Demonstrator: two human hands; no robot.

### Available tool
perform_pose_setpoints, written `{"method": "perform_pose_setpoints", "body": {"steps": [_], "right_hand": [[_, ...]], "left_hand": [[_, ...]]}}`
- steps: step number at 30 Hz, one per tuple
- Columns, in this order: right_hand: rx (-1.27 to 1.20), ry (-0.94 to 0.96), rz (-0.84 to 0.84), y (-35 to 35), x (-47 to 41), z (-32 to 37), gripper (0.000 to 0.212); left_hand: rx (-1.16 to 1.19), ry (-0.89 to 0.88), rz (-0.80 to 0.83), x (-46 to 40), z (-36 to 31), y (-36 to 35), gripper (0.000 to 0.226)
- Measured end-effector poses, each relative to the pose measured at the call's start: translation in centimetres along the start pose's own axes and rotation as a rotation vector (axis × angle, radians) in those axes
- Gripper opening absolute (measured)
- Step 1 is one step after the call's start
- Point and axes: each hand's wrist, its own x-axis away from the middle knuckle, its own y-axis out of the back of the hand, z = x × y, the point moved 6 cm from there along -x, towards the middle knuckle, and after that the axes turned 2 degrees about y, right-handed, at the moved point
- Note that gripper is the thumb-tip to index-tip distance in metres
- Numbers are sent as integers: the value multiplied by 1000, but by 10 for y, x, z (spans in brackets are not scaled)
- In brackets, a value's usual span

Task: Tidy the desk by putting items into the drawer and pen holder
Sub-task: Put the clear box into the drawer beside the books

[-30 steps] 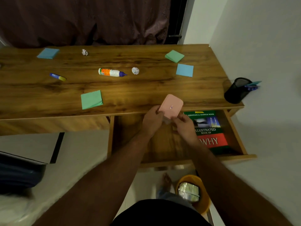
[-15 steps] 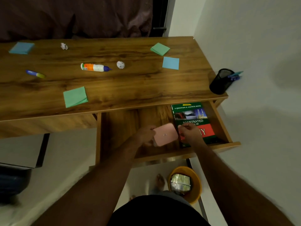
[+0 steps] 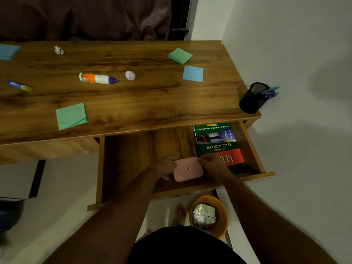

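Note:
A pink box [image 3: 187, 169] with a small label lies low in the open wooden drawer [image 3: 129, 159], near its front. My left hand [image 3: 164, 167] grips its left end and my right hand [image 3: 211, 164] grips its right end. A green and red book [image 3: 219, 143] lies flat in the drawer's right side, partly under my right hand. The black mesh pen holder [image 3: 251, 100] stands at the desk's right front corner with blue pens in it.
On the desk [image 3: 152, 103] lie a glue bottle [image 3: 97, 78], a blue-yellow marker [image 3: 19, 86], two crumpled paper balls [image 3: 130, 75], green sticky pads [image 3: 71, 116] and blue ones [image 3: 192, 73]. An orange bin [image 3: 209, 216] sits on the floor below the drawer.
Both hands carried the pink box down from the desk edge into the drawer, lowering it toward the drawer's front beside the book.

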Motion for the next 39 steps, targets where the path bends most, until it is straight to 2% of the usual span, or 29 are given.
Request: {"method": "perform_pose_setpoints", "body": {"steps": [6,13,15,19,21,24,28,31,34,37,39], "right_hand": [[68,18,-40,5,0,-13,18],[181,87,-120,7,9,-16,14],[202,161,-196,11,16,-10,13],[109,277,-358,18,37,-1,14],[47,301,-444,19,52,-1,13],[-84,274,-436,7,75,-9,18],[-351,136,-381,-20,102,-27,15],[-532,-33,-402,-38,115,-45,13],[-741,-249,-382,-51,118,-63,21],[-907,-424,-370,-57,116,-73,51],[-996,-452,-381,-54,112,-73,70]], "left_hand": [[-73,-64,-15,2,-4,-8,44],[-84,-130,-93,22,2,-9,49],[-110,-165,-166,33,1,-3,48],[-35,-212,-445,73,6,22,37],[49,-204,-509,97,13,29,33],[328,-178,-499,130,31,28,27],[834,-29,-438,164,67,15,17],[1057,118,-352,179,91,-2,18],[1191,231,-273,183,109,-20,31],[1335,332,-199,182,119,-31,57],[1397,378,-183,178,122,-34,83]]}}
